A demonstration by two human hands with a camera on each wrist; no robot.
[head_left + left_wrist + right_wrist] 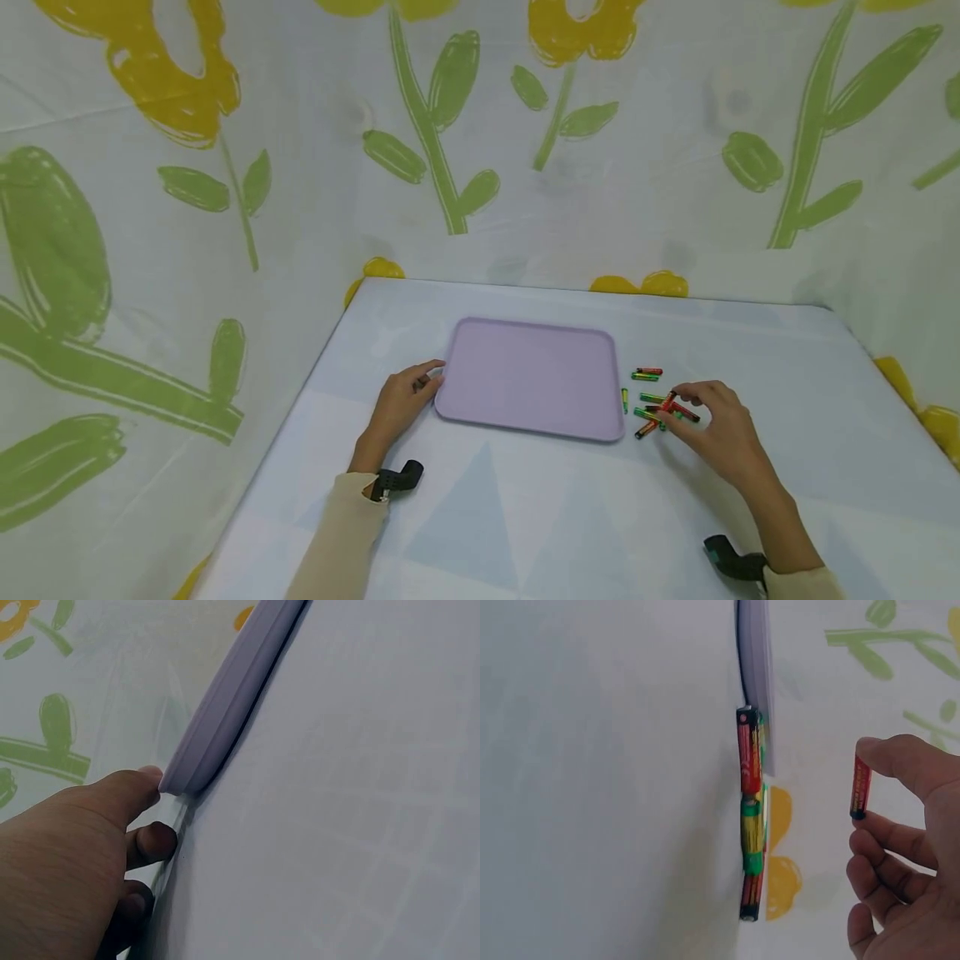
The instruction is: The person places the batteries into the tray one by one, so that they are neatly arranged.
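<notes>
Tabletop (pixel 570 483), pale with light-blue triangles, below grip. Printed cloth backdrop (pixel 645 217), pale ground, upright beyond grip: yellow flower (pixel 172 107) far left of grip, green leafy stem (pixel 817 125) beyond, right of grip.

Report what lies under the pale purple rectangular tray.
The tray sits on the white tabletop with pale blue shapes, which shows around its rim. Anything directly beneath its base is covered and cannot be seen.

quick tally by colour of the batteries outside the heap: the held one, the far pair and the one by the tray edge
red: 2 (held battery in the right hand; far red battery)
green: 2 (far green battery; lone green battery by the tray)
total: 4, without the heap, which overlaps too much to count surely
</notes>
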